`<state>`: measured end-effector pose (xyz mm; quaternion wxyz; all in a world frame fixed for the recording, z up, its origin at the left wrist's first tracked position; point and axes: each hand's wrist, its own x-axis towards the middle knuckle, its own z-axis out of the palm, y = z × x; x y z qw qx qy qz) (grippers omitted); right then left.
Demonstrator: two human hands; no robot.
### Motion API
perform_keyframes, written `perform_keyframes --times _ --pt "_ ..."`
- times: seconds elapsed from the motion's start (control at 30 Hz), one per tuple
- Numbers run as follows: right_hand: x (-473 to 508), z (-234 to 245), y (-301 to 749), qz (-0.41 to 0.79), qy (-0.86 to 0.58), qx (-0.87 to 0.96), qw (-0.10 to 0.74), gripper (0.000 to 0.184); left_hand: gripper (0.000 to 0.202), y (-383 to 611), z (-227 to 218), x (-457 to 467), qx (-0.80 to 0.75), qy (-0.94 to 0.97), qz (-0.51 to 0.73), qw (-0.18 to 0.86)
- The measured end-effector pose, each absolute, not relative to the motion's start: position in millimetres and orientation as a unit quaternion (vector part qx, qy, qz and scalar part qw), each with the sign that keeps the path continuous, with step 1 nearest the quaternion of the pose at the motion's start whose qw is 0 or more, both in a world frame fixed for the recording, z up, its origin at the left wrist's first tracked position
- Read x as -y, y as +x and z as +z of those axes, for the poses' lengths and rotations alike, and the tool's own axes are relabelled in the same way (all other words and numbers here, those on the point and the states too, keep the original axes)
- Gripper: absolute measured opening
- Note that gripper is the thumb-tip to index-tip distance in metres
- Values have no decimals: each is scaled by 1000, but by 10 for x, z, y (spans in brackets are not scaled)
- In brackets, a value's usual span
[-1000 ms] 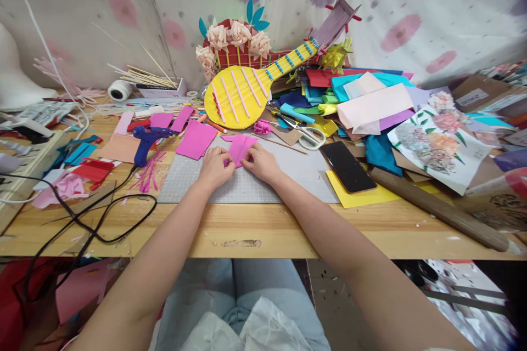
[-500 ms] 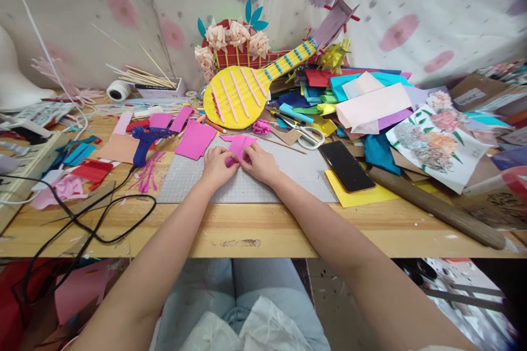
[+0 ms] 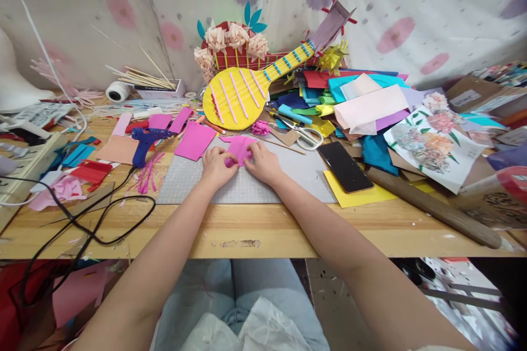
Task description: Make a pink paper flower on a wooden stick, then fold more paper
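Observation:
A piece of bright pink crepe paper (image 3: 239, 146) lies between my two hands over the grey cutting mat (image 3: 304, 181). My left hand (image 3: 219, 166) pinches its near left edge with curled thumb and fingers. On the opposite side, my right hand (image 3: 262, 162) grips the paper's right edge. A small stack of pink paper rectangles (image 3: 195, 140) sits just left of my left hand. Beyond the hands is a crumpled pink paper rosette (image 3: 261, 128). White-handled scissors (image 3: 309, 137) rest to the right of it.
A blue glue gun (image 3: 145, 145) stands at left, its black cable (image 3: 102, 238) looping over the table edge. Behind the mat leans a yellow paper-covered lute (image 3: 234, 98). A phone (image 3: 345, 166), a wooden stick (image 3: 432, 205) and piled coloured paper (image 3: 370, 104) fill the right side.
My thumbs have moved slightly apart, and more of the pink paper between them shows flat. The view has shifted very little.

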<state>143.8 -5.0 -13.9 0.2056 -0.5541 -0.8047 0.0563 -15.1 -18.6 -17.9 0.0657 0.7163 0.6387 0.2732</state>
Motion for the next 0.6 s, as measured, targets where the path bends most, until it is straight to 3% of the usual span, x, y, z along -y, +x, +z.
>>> perform_keyframes --times 0.33,0.5,0.6 --pt "57 -132 1427 65 -548 811 195 29 13 -176 -170 176 -631 726 257 96" --pt "42 -168 1437 63 -542 812 208 28 40 -396 -234 152 -536 781 302 112" --pt "30 -192 1437 64 -540 810 220 26 46 -491 -260 114 -534 768 331 129"
